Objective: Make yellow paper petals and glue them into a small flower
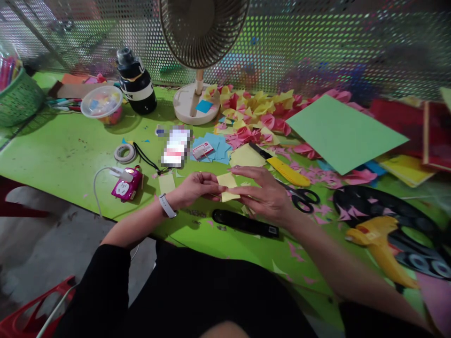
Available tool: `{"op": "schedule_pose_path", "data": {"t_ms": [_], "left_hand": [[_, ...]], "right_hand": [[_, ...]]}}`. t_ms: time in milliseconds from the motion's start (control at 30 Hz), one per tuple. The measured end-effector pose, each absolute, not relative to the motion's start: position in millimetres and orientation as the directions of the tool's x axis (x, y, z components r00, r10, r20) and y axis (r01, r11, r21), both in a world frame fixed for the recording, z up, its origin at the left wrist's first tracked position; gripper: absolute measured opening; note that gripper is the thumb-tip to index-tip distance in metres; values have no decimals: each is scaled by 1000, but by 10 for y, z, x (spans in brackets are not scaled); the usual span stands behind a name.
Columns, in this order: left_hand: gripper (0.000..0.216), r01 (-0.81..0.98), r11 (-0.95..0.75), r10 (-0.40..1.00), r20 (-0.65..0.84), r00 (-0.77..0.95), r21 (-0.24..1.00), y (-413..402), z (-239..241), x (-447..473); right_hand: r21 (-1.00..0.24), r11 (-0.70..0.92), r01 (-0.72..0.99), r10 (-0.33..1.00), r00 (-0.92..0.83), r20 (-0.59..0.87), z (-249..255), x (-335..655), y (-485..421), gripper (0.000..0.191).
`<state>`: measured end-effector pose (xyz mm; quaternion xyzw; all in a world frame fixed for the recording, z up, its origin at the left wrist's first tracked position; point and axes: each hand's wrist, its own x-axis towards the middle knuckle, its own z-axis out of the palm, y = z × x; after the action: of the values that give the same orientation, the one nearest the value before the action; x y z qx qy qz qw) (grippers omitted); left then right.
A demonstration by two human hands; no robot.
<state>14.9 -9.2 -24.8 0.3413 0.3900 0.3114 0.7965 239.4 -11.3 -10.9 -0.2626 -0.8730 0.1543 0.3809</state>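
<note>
A small piece of yellow paper (228, 184) is held up between my two hands, over the green table. My left hand (200, 188) pinches its left edge between thumb and fingers. On its right side, my right hand (266, 193) grips it with the fingers partly stretched along it. Just below the hands lies a black stapler (244, 223), and small loose staples (197, 213) are scattered beside it. Another pale yellow paper piece (167, 184) lies left of my left hand. Black-handled scissors (306, 199) and a yellow utility knife (287, 170) rest right of my right hand.
A fan (197, 105) stands at the back beside a black bottle (137, 87). Yellow and pink paper shapes (260, 110) pile up to its right, near a green sheet (347, 134). A yellow glue gun (382, 246) lies at the right. A pink power adapter (127, 185) sits at the left.
</note>
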Motion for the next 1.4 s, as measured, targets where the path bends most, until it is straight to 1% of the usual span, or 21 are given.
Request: {"op": "schedule_pose_path", "data": {"t_ms": [67, 100, 167, 233, 300, 400, 567, 733, 967, 1100, 1400], "left_hand": [[43, -215, 541, 773, -380, 509, 813, -105, -239, 157], [44, -208, 524, 778, -365, 511, 826, -113, -228, 162], [45, -191, 500, 784, -347, 515, 845, -128, -204, 170], [44, -166, 486, 782, -342, 520, 858, -138, -186, 173], [41, -159, 469, 786, -329, 524, 868, -142, -181, 171], [36, -164, 452, 789, -307, 532, 877, -141, -186, 159], [33, -155, 435, 781, -287, 554, 887, -147, -168, 150], [41, -115, 435, 782, -311, 540, 893, -155, -155, 162], [44, -108, 443, 781, -324, 533, 890, -145, -178, 168], [42, -118, 446, 782, -322, 534, 887, -143, -182, 160], [40, -104, 442, 779, -324, 537, 891, -152, -156, 158]], "right_hand": [[-581, 728, 364, 681, -487, 547, -134, 2363, -128, 10], [-645, 666, 375, 740, -443, 506, -150, 2348, -139, 8], [-772, 519, 367, 844, -364, 394, -183, 2319, -162, 14], [-873, 360, 330, 910, -331, 250, -206, 2298, -182, 20], [-924, 229, 307, 939, -321, 126, -212, 2287, -195, 25], [-937, 142, 318, 953, -299, 43, -194, 2280, -203, 31], [-933, 128, 338, 954, -299, 23, -164, 2276, -202, 30], [-926, 150, 345, 950, -309, 38, -172, 2278, -205, 32], [-933, 140, 332, 948, -317, 29, -164, 2284, -205, 28], [-929, 153, 338, 944, -329, 36, -156, 2287, -202, 26], [-917, 168, 361, 945, -324, 45, -144, 2291, -204, 29]]}}
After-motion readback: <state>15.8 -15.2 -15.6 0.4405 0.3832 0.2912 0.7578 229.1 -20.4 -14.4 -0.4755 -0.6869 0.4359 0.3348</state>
